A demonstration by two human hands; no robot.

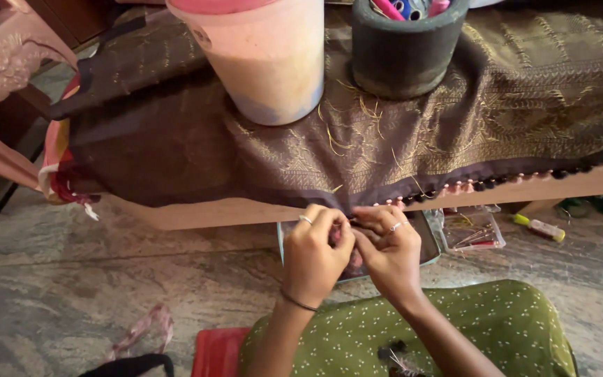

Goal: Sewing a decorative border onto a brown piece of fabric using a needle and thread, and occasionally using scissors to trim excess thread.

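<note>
A brown cloth with gold woven patterns (385, 132) lies draped over a low wooden table (204, 213). Its front hem carries a row of small pink and dark tassels (476, 185). My left hand (313, 255) and my right hand (389, 251) meet at the hem just below the table's edge, fingers pinched together on the cloth's border. Both hands wear rings, and a thin bangle sits on the left wrist. What lies between the fingertips is too small to tell.
A pink plastic tub (266, 59) and a dark grey pot with thread spools (406, 45) stand on the cloth. On the stone floor are a clear box (472, 230), a yellow-capped tube (539, 228), a red object (218, 349) and my green dotted lap (497, 328).
</note>
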